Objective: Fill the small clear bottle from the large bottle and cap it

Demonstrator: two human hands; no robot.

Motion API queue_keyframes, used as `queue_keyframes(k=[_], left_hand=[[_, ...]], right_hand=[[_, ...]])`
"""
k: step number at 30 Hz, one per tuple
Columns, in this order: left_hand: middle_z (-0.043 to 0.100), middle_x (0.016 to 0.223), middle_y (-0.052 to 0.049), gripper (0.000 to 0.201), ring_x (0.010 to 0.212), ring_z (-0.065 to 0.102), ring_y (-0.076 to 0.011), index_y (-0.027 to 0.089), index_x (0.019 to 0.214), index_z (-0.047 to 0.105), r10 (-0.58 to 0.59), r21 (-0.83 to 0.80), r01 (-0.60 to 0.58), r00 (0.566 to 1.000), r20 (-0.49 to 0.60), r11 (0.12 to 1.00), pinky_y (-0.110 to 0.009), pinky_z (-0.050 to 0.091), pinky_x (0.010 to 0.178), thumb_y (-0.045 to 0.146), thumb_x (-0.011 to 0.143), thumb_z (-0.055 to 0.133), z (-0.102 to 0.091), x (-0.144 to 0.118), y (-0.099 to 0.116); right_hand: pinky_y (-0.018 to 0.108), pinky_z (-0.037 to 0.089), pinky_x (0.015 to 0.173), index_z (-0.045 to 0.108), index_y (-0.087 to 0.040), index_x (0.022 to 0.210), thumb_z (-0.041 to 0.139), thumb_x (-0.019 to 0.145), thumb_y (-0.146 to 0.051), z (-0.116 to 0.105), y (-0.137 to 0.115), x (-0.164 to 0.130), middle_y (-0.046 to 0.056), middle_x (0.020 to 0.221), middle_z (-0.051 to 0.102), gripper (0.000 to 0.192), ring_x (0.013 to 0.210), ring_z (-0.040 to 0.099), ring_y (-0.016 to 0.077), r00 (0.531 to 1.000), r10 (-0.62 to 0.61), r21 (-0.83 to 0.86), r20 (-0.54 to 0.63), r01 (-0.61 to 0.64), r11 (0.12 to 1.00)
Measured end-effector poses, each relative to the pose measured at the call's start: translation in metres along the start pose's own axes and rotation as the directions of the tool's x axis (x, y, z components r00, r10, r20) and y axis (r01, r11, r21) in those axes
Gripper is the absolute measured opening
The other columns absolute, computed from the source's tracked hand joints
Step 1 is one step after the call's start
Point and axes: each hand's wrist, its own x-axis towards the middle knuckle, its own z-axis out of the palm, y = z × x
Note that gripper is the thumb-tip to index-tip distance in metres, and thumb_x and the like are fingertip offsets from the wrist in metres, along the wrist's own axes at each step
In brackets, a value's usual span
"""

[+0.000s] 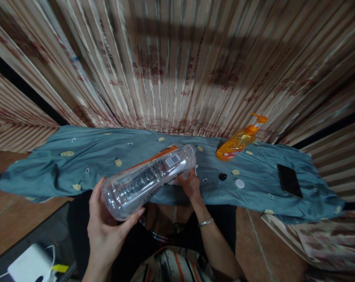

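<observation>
A large clear plastic bottle (145, 182) with an orange-edged printed label and a barcode lies tilted in the air, neck toward the upper right. My left hand (107, 223) grips its base from below, thumb and fingers spread around it. Close under the neck is my right hand (191, 183), its fingers curled and partly hidden by the bottle. Some crumpled white material, a tissue or cloth (174, 181), shows at those fingers. The bottle's mouth has no cap on it.
A pump bottle of orange liquid (234, 145) stands on the blue-green cloth (95, 164). Nearby lie a small black round piece (222, 176), a white cap (239, 183) and a dark phone (289, 180). A white device (30, 264) sits at lower left. Striped curtains hang behind.
</observation>
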Motion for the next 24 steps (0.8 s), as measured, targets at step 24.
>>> queue_keyframes(k=[24], left_hand=[[0.071,0.167,-0.015,0.124,0.147,0.075,-0.0404,0.028,0.166,0.067,-0.068,-0.003,0.068,0.998,-0.011,0.998,-0.051,0.061,0.127,0.051,0.055,0.116,0.005,-0.001,0.011]], right_hand=[[0.064,0.068,0.113,0.063,-0.016,0.154,0.083,0.096,-0.048,0.008,0.017,0.000,0.025,0.138,0.084,0.069,0.130,0.083,0.0425,0.999,-0.042,-0.039,-0.010,0.042,0.998]])
